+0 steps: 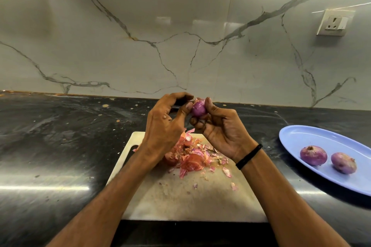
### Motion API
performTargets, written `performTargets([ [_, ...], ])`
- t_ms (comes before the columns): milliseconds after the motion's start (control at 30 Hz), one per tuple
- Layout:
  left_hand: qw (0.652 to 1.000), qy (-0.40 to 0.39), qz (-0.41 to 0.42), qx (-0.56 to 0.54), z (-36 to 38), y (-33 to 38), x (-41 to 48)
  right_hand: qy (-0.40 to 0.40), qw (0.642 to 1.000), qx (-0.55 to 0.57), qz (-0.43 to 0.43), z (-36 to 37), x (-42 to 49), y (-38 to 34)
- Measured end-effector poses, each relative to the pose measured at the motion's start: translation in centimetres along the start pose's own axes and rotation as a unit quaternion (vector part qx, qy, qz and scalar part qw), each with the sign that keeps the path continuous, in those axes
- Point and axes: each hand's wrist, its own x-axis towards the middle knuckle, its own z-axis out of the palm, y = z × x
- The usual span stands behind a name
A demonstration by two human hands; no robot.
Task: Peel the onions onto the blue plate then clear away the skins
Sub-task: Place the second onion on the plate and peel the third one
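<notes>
Purple and glossy, the onion (198,108) sits gripped in the right hand (222,130) while the left hand (164,126) pinches its top from 9 o'clock, a peel best pulled in short strips over the skins (190,156) at 6 o'clock, with the blue plate (301,140) at 4 o'clock.

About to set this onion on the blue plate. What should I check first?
1. Right hand grips onion: ok.
2. Left hand clear of onion: not ok, it pinches at the top.
3. Onion fully peeled: cannot tell, far side hidden.
4. Room on blue plate: ok, two peeled onions sit at its near end.
5. Skins piled on cutting board: ok.
</notes>
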Motion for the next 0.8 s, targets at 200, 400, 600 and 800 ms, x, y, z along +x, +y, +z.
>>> performTargets([
  [200, 1.000, 0.005, -0.008, -0.025, -0.1, -0.1, 0.0, 0.031, 0.999, -0.001, -0.006, -0.1, 0.2, 0.2],
  [400, 0.998, -0.006, -0.010, -0.056, -0.3, 0.0, 0.1, 0.044, 0.999, 0.001, -0.019, -0.4, 0.6, 0.4],
  [600, 0.999, -0.002, -0.019, -0.044, -0.2, -0.1, 0.0, 0.043, 0.998, -0.021, -0.030, -0.4, 0.6, 0.5],
  [800, 0.998, 0.054, 0.023, 0.024, 0.4, -0.3, -0.5, 0.044, 0.997, -0.049, -0.036, -0.3, 1.0, 1.2],
])
